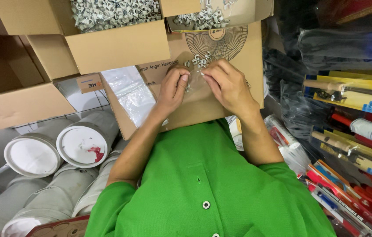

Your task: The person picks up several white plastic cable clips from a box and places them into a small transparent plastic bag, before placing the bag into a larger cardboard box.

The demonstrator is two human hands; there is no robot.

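Pinching a thin clear plastic bag [193, 83] over the cardboard box [221, 105], the left hand [173, 90] and right hand [227, 83] are gripping its top edge — light, limp, likely slippery.

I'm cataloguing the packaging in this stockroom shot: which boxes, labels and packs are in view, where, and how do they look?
Brown cardboard box with a round fan drawing: centre, under both hands.
Open brown cardboard carton of small grey-white clips: top left.
Small tan label with red marking: left of centre, on a box edge.
Clear plastic bags: lying on the box, left of the hands.
Yellow-and-blue carded tool packs: right side, stacked.
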